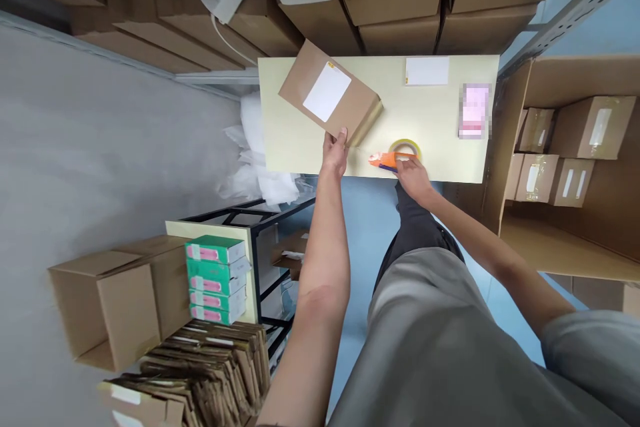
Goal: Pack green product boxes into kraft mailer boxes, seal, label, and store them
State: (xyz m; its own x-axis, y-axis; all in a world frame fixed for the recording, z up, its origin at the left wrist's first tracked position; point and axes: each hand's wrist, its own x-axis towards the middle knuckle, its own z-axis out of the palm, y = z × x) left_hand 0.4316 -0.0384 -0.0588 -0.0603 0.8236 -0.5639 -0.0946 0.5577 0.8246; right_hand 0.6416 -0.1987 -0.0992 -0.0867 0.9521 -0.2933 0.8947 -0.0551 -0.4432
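A sealed brown cardboard box [320, 90] with a white label lies tilted on the pale yellow table [440, 127]. My left hand [334, 153] grips the box's near corner, fingers closed on its edge. My right hand [413, 177] is closed on an orange tape dispenser [387, 160] with a roll of clear tape [406, 147], resting at the table's near edge, right of the box.
A white label sheet [427, 71] and a pink item [474, 111] lie on the table's far right. Stacked cartons fill shelves behind. A large open carton [575, 147] with small boxes stands right. At left are green boxes [216, 277], flat cardboard [210, 367], bubble wrap [255, 153].
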